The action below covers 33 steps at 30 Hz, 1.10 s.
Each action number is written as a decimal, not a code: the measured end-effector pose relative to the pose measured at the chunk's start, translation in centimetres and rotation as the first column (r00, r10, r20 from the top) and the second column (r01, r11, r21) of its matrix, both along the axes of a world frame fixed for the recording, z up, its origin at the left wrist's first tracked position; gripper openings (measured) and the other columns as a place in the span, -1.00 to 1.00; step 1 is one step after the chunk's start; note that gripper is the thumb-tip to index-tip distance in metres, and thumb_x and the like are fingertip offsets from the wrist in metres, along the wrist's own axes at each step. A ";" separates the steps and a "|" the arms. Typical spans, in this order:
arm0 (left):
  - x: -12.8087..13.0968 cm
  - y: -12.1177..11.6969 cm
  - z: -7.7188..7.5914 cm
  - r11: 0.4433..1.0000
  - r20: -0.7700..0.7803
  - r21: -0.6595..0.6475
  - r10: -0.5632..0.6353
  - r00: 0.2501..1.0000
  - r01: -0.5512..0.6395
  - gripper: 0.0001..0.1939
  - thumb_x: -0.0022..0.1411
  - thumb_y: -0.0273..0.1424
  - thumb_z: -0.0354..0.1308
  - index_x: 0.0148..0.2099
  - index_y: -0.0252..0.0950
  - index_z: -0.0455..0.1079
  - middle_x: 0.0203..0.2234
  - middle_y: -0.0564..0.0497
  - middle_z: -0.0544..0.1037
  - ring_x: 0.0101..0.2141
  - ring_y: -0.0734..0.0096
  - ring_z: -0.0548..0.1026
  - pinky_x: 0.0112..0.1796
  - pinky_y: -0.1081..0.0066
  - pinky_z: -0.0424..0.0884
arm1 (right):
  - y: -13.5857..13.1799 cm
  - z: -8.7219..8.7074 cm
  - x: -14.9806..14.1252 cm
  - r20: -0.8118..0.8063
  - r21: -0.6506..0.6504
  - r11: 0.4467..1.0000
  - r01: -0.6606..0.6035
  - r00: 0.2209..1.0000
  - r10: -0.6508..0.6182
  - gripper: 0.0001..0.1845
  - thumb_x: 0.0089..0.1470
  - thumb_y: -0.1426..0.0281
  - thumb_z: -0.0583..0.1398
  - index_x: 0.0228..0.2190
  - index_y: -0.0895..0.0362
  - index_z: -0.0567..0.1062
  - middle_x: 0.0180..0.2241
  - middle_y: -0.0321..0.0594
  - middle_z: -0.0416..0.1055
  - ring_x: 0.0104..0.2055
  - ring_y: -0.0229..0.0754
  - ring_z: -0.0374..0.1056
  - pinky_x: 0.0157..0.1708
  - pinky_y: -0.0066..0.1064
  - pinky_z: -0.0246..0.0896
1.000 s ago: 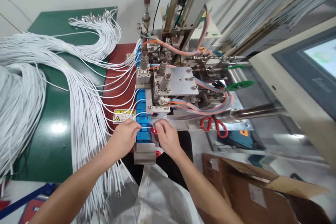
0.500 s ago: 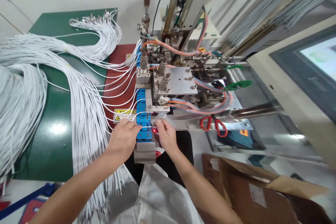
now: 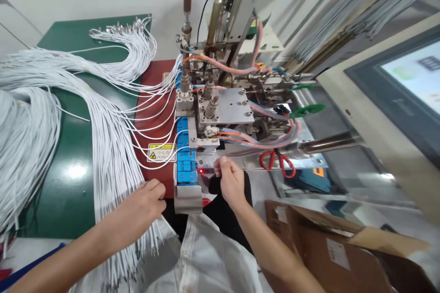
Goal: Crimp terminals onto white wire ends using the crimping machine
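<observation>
Fingers of the left hand point(image 3: 142, 208) are curling loosely over the hanging ends of the white wires point(image 3: 113, 165) at the near edge of the red mat point(image 3: 154, 114), seemingly picking out one wire, which looks like the reach-for-a-wire step; whether they are pinching one cannot be told. Fingertips of the right hand point(image 3: 232, 183) are pressing together just beside the blue clamp row point(image 3: 186, 160), wrist bending upward, forearm slanting in from the lower right. Judging by this, the next move is calling for one wire end laid across the clamps.
</observation>
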<state>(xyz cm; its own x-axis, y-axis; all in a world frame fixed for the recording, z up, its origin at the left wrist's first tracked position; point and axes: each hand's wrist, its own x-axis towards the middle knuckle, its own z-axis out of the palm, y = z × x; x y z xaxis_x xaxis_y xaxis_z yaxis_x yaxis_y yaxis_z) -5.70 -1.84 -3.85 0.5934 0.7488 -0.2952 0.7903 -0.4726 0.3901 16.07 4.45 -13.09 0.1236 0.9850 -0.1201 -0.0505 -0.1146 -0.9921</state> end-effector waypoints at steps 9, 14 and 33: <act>4.1 2.1 -1.5 0.886 0.400 0.087 0.387 0.831 -0.455 -0.82 0.25 -0.40 -0.04 -0.18 -0.24 0.37 -0.34 0.01 0.50 -0.33 0.43 0.45 -0.25 0.42 0.35 | -2.7 2.6 0.1 -0.126 0.134 0.987 -0.090 0.986 0.107 -0.73 0.04 0.21 0.11 -0.46 0.14 0.48 -0.55 -0.25 0.39 -0.55 -0.26 0.27 -0.53 -0.41 0.21; 6.0 2.7 -1.7 0.886 0.516 -0.110 0.439 0.736 -0.451 -0.76 0.24 -0.40 -0.01 -0.08 -0.23 0.39 -0.28 0.01 0.52 -0.29 0.44 0.46 -0.24 0.46 0.37 | -2.1 4.4 0.1 0.136 0.209 0.950 -0.233 0.969 0.208 -0.88 0.01 0.40 0.16 -0.50 0.13 0.49 -0.52 -0.26 0.43 -0.49 -0.26 0.32 -0.46 -0.44 0.23; 6.3 2.9 -2.7 0.713 0.566 -0.413 0.688 0.454 -0.567 -0.87 0.12 -0.41 0.09 -0.36 -0.29 0.46 -0.52 0.05 0.46 -0.48 0.49 0.41 -0.39 0.49 0.36 | -3.2 4.5 -2.1 0.245 0.200 0.976 -0.086 0.969 0.035 -0.89 0.00 0.44 0.15 -0.53 0.13 0.43 -0.52 -0.26 0.36 -0.47 -0.27 0.30 -0.46 -0.43 0.23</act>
<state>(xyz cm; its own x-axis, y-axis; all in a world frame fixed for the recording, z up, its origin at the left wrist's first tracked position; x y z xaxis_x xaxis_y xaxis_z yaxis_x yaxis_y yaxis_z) 0.62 1.01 -6.57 0.0479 0.9819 -0.1834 0.3580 0.1545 0.9208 14.01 1.29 -8.55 0.0629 0.9916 0.1131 0.1910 0.0993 -0.9766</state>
